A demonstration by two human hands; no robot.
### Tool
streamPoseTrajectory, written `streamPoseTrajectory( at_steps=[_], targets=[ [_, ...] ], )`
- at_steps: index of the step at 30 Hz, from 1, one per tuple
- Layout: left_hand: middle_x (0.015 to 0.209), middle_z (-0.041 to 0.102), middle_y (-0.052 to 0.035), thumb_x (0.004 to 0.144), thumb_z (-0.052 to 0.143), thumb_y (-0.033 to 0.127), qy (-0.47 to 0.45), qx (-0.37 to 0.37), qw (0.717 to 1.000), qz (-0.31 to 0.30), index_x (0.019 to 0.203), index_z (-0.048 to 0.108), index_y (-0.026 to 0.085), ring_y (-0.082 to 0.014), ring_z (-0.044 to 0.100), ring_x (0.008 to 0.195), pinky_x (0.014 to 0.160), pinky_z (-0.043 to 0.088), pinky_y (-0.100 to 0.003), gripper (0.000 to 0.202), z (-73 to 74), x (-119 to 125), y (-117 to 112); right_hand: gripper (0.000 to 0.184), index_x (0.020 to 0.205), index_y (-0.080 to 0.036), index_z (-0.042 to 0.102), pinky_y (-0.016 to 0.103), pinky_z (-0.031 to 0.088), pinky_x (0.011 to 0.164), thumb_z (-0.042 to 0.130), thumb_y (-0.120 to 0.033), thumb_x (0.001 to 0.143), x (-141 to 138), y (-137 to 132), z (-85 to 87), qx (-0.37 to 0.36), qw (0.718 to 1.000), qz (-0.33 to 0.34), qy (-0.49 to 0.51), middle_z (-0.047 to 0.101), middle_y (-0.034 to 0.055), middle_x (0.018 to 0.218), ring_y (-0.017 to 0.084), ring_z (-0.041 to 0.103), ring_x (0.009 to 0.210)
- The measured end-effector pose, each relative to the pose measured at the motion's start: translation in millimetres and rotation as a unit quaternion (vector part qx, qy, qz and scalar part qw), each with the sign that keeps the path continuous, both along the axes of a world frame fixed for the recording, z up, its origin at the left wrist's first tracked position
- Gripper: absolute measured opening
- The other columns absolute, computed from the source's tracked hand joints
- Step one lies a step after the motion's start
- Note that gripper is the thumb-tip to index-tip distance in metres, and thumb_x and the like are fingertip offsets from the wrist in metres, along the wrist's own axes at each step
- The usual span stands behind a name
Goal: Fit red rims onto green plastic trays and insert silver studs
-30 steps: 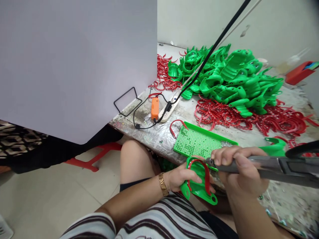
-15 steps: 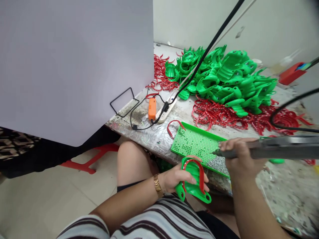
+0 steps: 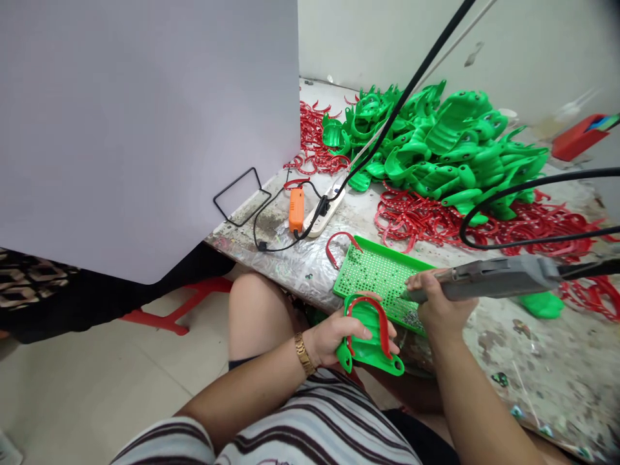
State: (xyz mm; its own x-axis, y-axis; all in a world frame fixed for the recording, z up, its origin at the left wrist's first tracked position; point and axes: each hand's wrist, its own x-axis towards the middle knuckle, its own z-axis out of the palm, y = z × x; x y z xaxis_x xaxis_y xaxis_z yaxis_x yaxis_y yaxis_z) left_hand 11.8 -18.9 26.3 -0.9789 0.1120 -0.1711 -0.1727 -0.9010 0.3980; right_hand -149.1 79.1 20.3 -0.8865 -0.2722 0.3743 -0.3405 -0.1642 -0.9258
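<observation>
My left hand [image 3: 332,337] is closed around a green plastic jaw-shaped piece [image 3: 370,334], just in front of my body. A curved red toothed strip [image 3: 384,336] lies inside that piece, with my thumb near it. My right hand [image 3: 444,316] grips a grey electric screwdriver [image 3: 506,278], its tip pointing left. The tip is over the perforated green tray [image 3: 400,252], where small dark screws sit in many holes. Loose silvery screws [image 3: 411,320] lie at the tray's right end, partly hidden by my right hand.
Behind the tray lie a heap of green pieces [image 3: 455,148] and red strips [image 3: 416,216]. A white power strip [image 3: 317,223] and orange adapter [image 3: 296,210] stand left. A black cable [image 3: 508,187] loops above the table. A large grey panel [image 3: 145,129] blocks the left.
My right hand and the screwdriver have shifted left over the tray. The green piece in my left hand has moved slightly up and left.
</observation>
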Motion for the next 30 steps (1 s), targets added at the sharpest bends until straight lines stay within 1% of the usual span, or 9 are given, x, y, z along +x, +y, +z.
streamPoseTrajectory(
  at_steps=[6, 11, 14, 17, 20, 22, 24, 27, 30],
  targets=[
    [0.093, 0.067, -0.0091, 0.059, 0.061, 0.016, 0.007, -0.004, 1.0, 0.009, 0.121, 0.051, 0.017, -0.0281, 0.068, 0.084, 0.075, 0.052, -0.042, 0.063, -1.6, -1, -2, 0.03, 0.068, -0.011, 0.053, 0.03, 0.051, 0.054, 0.072, -0.034, 0.072, 3, 0, 0.7, 0.024, 1.0, -0.017, -0.011, 0.056, 0.0022, 0.055, 0.014, 0.056, 0.051],
    [0.093, 0.068, -0.0091, 0.059, 0.061, 0.016, 0.003, -0.007, 1.0, 0.018, 0.118, 0.054, 0.017, -0.0291, 0.068, 0.085, 0.077, 0.052, -0.044, 0.059, -1.0, -2, -4, 0.031, 0.067, -0.011, 0.052, 0.028, 0.05, 0.053, 0.073, -0.034, 0.07, 4, -2, 1.2, 0.035, 0.999, -0.033, -0.016, 0.057, 0.0021, 0.055, 0.013, 0.056, 0.05],
    [0.094, 0.068, -0.0089, 0.059, 0.061, 0.015, 0.0, -0.01, 1.0, 0.026, 0.116, 0.055, 0.017, -0.0279, 0.068, 0.084, 0.081, 0.051, -0.046, 0.058, 0.3, -2, -4, 0.032, 0.066, -0.011, 0.05, 0.026, 0.048, 0.051, 0.073, -0.033, 0.071, 5, -2, 1.5, 0.03, 0.999, -0.035, -0.019, 0.056, 0.0016, 0.055, 0.012, 0.055, 0.049],
    [0.094, 0.069, -0.0089, 0.057, 0.062, 0.016, -0.001, -0.007, 0.999, 0.034, 0.117, 0.054, 0.018, -0.0271, 0.068, 0.082, 0.083, 0.05, -0.047, 0.061, 2.1, -3, -3, 0.031, 0.065, -0.011, 0.051, 0.028, 0.049, 0.053, 0.072, -0.033, 0.071, 6, -3, 1.4, 0.02, 0.999, -0.029, -0.017, 0.056, 0.0015, 0.055, 0.012, 0.055, 0.049],
    [0.096, 0.069, -0.0099, 0.056, 0.063, 0.017, -0.006, -0.01, 0.999, 0.038, 0.116, 0.053, 0.017, -0.027, 0.068, 0.082, 0.082, 0.051, -0.046, 0.061, 3.1, -2, -3, 0.029, 0.066, -0.011, 0.052, 0.03, 0.05, 0.057, 0.072, -0.031, 0.071, 8, -3, 3.7, 0.002, 1.0, -0.026, -0.012, 0.056, 0.0013, 0.054, 0.012, 0.054, 0.049],
    [0.096, 0.069, -0.0102, 0.056, 0.063, 0.017, -0.009, -0.016, 0.999, 0.042, 0.115, 0.054, 0.017, -0.0267, 0.068, 0.082, 0.081, 0.051, -0.044, 0.06, 3.0, -1, -3, 0.027, 0.066, -0.011, 0.052, 0.03, 0.05, 0.057, 0.071, -0.029, 0.072, 11, -3, 10.0, -0.02, 1.0, -0.018, -0.008, 0.055, 0.0009, 0.055, 0.011, 0.054, 0.049],
    [0.095, 0.069, -0.0099, 0.057, 0.063, 0.017, -0.009, -0.019, 0.999, 0.048, 0.114, 0.054, 0.016, -0.0265, 0.068, 0.082, 0.079, 0.052, -0.043, 0.058, 2.4, 1, -3, 0.027, 0.065, -0.012, 0.051, 0.03, 0.049, 0.057, 0.069, -0.029, 0.074, 15, -2, 21.8, -0.049, 0.999, 0.0, -0.004, 0.053, 0.0003, 0.055, 0.011, 0.054, 0.05],
    [0.094, 0.068, -0.0085, 0.057, 0.062, 0.015, -0.013, -0.014, 0.999, 0.051, 0.112, 0.055, 0.016, -0.0261, 0.068, 0.082, 0.075, 0.054, -0.04, 0.055, 1.4, 3, -3, 0.028, 0.069, -0.014, 0.048, 0.031, 0.047, 0.055, 0.069, -0.032, 0.073, 27, 4, 47.6, -0.089, 0.995, 0.042, 0.002, 0.05, -0.0013, 0.055, 0.012, 0.052, 0.05],
    [0.092, 0.068, -0.0079, 0.058, 0.062, 0.015, -0.016, -0.013, 0.998, 0.056, 0.108, 0.057, 0.016, -0.026, 0.068, 0.083, 0.074, 0.054, -0.04, 0.05, 1.9, 4, -2, 0.028, 0.074, -0.016, 0.048, 0.031, 0.045, 0.053, 0.068, -0.035, 0.074, 45, 14, 73.1, -0.12, 0.987, 0.111, 0.007, 0.05, -0.0018, 0.055, 0.013, 0.051, 0.049]
  ],
)
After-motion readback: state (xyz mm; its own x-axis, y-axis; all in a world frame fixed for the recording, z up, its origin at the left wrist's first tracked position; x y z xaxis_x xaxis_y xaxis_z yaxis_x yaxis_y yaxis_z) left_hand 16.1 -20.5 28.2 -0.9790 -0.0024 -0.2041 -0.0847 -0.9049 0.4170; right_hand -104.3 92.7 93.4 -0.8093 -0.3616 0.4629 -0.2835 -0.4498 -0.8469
